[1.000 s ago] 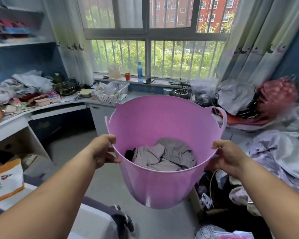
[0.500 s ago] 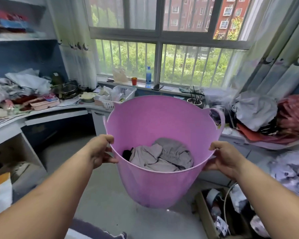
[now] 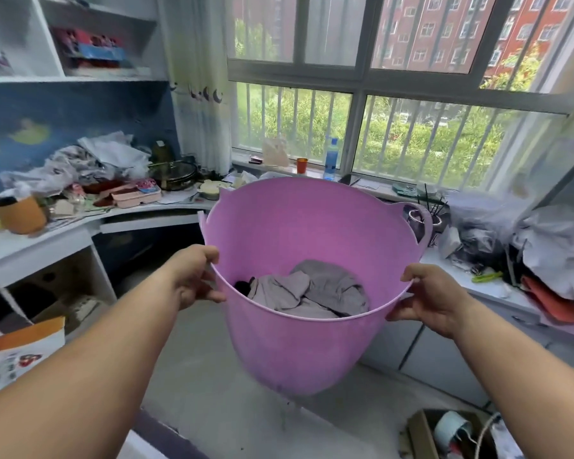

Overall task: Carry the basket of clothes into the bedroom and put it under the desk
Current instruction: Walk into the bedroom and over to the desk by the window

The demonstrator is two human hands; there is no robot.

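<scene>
At the far left, an orange-and-white bag stood at floor level in front of the white desk. An orange pot sat on the desk's left end. Behind it lay a heap of grey cloth, a pink tray and a dark lidded pan. White shelves holding coloured boxes were mounted above the desk. The space under the desk was open and in shadow.

The left hand gripped the left rim of the pink basket, with the fingers curled over the edge. The basket was held in the air above the grey floor, in front of the desk and the window, and was tilted so that its opening faced the camera. Grey clothes lay crumpled in its bottom, with a small dark item at their left edge. One loop handle showed at the basket's far right rim.

On the windowsill behind the basket stood an orange cup and a blue bottle, near each other.

The right hand gripped the right rim of the basket, thumb on top and fingers underneath. To its right, a pile of grey and red items covered a low counter. An open cardboard box sat on the floor at the lower right.
</scene>
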